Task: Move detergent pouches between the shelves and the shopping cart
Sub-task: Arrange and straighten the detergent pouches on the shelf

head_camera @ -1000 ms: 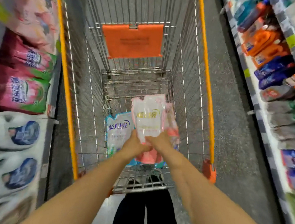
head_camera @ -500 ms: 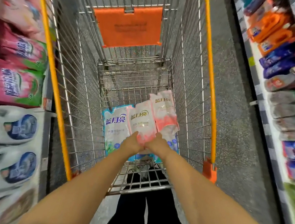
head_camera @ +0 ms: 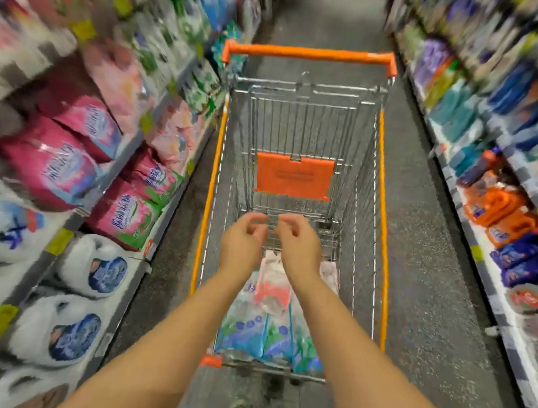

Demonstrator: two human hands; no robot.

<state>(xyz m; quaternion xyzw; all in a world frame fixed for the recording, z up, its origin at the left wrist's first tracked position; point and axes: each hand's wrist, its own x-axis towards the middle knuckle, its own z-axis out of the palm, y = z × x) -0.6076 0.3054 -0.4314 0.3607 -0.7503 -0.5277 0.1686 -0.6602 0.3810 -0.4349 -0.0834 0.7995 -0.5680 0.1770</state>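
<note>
On the left shelf (head_camera: 107, 191) the pink bags (head_camera: 125, 218) and the white bags (head_camera: 71, 330) below them sit untouched, blurred by the head's turn. The left hand (head_camera: 242, 243) hangs over the cart (head_camera: 208, 199), its fingers (head_camera: 255, 219) loosely curled and holding nothing. A moment ago both hands were low in the basket, pinching the pink pouch (head_camera: 272, 287) by its bottom edge. Now that pouch lies released on the cart floor, on top of the blue pouches (head_camera: 245, 330), with a second pale pouch (head_camera: 330, 273) just beside it to the right. The right hand (head_camera: 296, 248) is level with the left and close to it, its fingers (head_camera: 287, 224) also slack and empty. The view has lifted too, taking in the handle (head_camera: 308, 53) and the aisle ahead. So this drop looks done, and the hands seem free for the next pouch. Which shelf that comes from cannot be told. The right shelf (head_camera: 482, 253) holds orange bottles (head_camera: 499, 206) and blue packs, too smeared to read.
</note>
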